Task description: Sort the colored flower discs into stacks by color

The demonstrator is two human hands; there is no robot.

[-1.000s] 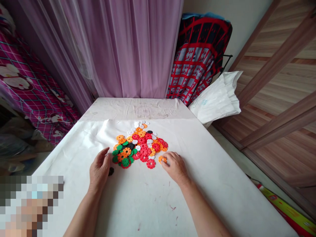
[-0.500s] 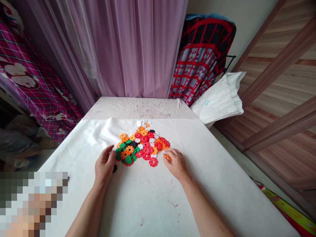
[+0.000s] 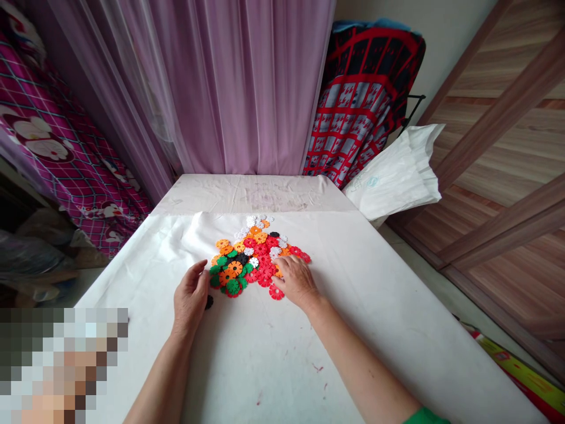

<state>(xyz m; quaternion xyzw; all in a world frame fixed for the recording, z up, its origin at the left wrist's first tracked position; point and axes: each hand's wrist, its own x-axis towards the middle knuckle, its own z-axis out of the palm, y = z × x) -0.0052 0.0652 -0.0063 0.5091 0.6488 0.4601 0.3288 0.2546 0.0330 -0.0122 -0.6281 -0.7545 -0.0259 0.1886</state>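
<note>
A loose pile of flower-shaped plastic discs (image 3: 265, 272) in red, orange, green, white and black lies on the white-covered table (image 3: 247, 353). My left hand (image 3: 192, 294) rests at the pile's left edge, fingers slightly curved and apart from the thumb, with nothing visible in it. Beside its wrist lies a single black disc (image 3: 209, 302). Over the pile's right side, my right hand (image 3: 295, 281) is palm down with fingers spread and tips among red and orange discs. What is under its palm is hidden. A red disc (image 3: 276, 292) lies just left of its thumb.
Purple curtains (image 3: 247, 88) hang behind the table. Off its right far edge stands a white bag (image 3: 392, 176), with a red checked cloth (image 3: 353, 106) behind. Wooden cabinet doors (image 3: 498, 176) are on the right. A pixelated patch (image 3: 57, 371) covers the lower left.
My right hand has moved left and inward onto the pile's right side. The orange disc that showed beneath it is now out of sight. My left hand has barely moved.
</note>
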